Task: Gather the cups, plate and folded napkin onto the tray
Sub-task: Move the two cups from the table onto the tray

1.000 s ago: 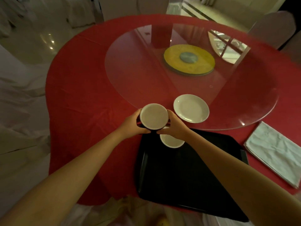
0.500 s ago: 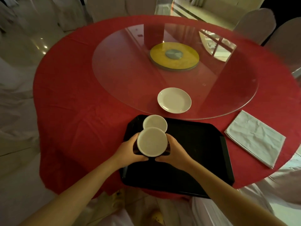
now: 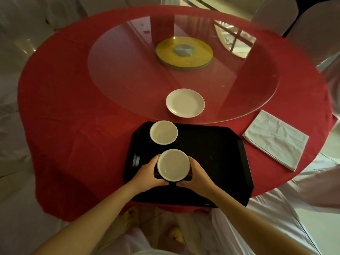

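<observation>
Both hands are cradling the second cup (image 3: 173,165) over the near-left part of the black tray (image 3: 217,162); the left hand (image 3: 147,176) is wrapping its left side and the right hand (image 3: 197,176) its right side, with the fingers of each closed around the dark outer wall; whether the cup's base is already touching the tray is hidden from this angle, though it is sitting low and well inside the rim; the first cup (image 3: 163,132) is standing on the tray's far-left corner, just beyond the held one and apart from it; the step in hand is judged to be the setting-down of this second cup; the white plate (image 3: 185,102) is lying on the glass turntable (image 3: 128,74) just past the tray's far edge, and the folded napkin (image 3: 276,139) is resting on the red tabletop (image 3: 73,126) to the right of the tray, close to its corner; the next move is likely calling for both hands to let the cup go without nudging its neighbour, then for a reach forward to the plate, lifting it by the rim off the smooth glass, with open tray space to the right waiting for it and the napkin
</observation>
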